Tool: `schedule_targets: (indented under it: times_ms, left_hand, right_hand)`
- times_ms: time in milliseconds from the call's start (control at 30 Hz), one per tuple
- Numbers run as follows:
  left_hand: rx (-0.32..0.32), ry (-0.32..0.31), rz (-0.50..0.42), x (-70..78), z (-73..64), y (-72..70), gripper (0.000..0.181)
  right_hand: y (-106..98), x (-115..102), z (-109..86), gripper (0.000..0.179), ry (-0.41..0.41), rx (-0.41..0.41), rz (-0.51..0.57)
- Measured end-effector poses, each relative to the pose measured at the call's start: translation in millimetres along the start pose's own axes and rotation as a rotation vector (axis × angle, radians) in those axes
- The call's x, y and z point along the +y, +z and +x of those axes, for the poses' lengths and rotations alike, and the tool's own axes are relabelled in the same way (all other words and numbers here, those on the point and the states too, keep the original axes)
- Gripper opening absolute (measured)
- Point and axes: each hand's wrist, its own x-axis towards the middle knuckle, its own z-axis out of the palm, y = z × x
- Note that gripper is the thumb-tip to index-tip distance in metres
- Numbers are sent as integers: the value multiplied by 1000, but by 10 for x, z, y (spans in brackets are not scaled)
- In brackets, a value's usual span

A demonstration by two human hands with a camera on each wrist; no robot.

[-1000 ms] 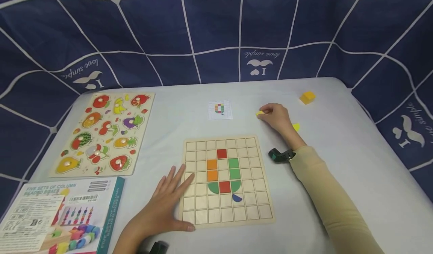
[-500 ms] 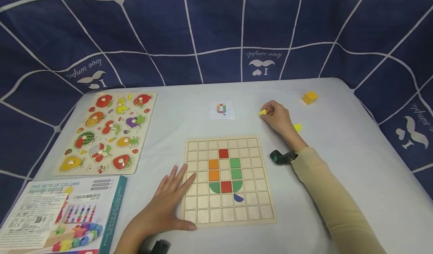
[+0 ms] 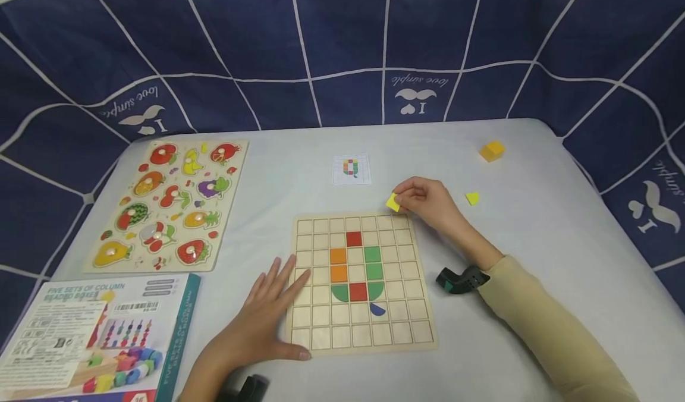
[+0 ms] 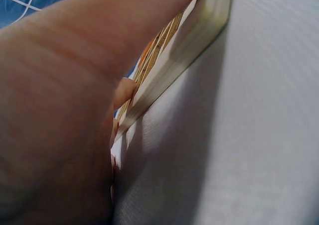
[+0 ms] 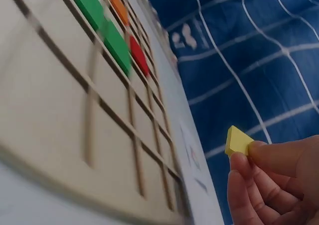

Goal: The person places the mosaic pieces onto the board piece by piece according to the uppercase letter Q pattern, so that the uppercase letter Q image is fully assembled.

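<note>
Between thumb and fingers my right hand (image 3: 428, 204) pinches a small flat yellow tile (image 3: 393, 202), just past the far right corner of the wooden grid board (image 3: 316, 335). The right wrist view shows the yellow tile (image 5: 238, 141) with an angled edge; part of it is hidden by the fingertips. My left hand (image 3: 257, 319) lies with fingers spread at the board's left edge, thumb by the near corner. Set in the grid are red tiles (image 3: 354, 239), orange tiles (image 3: 338, 256), green tiles (image 3: 373, 270) and a blue petal-shaped piece (image 3: 377, 310).
Beyond the board lies a printed pattern card (image 3: 351, 169). Another yellow piece (image 3: 472, 198) and a yellow-orange block (image 3: 492, 151) are on the right side of the table. At left are a fruit peg puzzle (image 3: 176, 212) and a beaded-boxes package (image 3: 96, 336).
My right hand has carried the yellow tile left and nearer, toward the board's far edge, uncovering the other yellow piece fully. My left hand has stayed at the board's edge.
</note>
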Motion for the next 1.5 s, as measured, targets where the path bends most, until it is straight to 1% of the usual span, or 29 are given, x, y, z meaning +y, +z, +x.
schedule_targets:
  times_ms: [67,167,300,400,533,667,833,933,1333,1433,1500]
  left_hand:
    - [0,4,7,1,4,-4,125]
    - [-2,7,10,3,11,-6,125]
    - [-4,6,9,0,16,-7,125]
    - [-2,6,11,-4,16,-9,126]
    - [-3,7,11,-6,14,-14,126]
    - [-3,6,8,-3,12,-20,125]
    - [-2,8,6,5,16,-24,125]
    - [-5,7,4,10,12,-23,125]
    - [-1,3,13,-2,11,-10,126]
    - [2,5,9,-6,7,-4,125]
    - [3,6,12,-8,0,-2,125]
  right_hand:
    - [96,-24,-75,14,14,-50,38]
    - [218,-36,-151,13,18,-108,64]
    - [320,-12,-192,11,-9,-153,41]
    - [362,23,-204,8,-48,-159,-29]
    - [407,36,-221,6,-130,-163,-149]
    - [436,29,-232,8,-199,-176,-239]
    - [451,32,-236,9,-234,-197,-308]
    - [456,37,-241,9,-245,-201,-322]
    - [463,46,-249,9,-286,-169,-339]
    - [404,20,-243,8,-273,-139,-342]
    - [312,4,-225,9,-268,-103,-343]
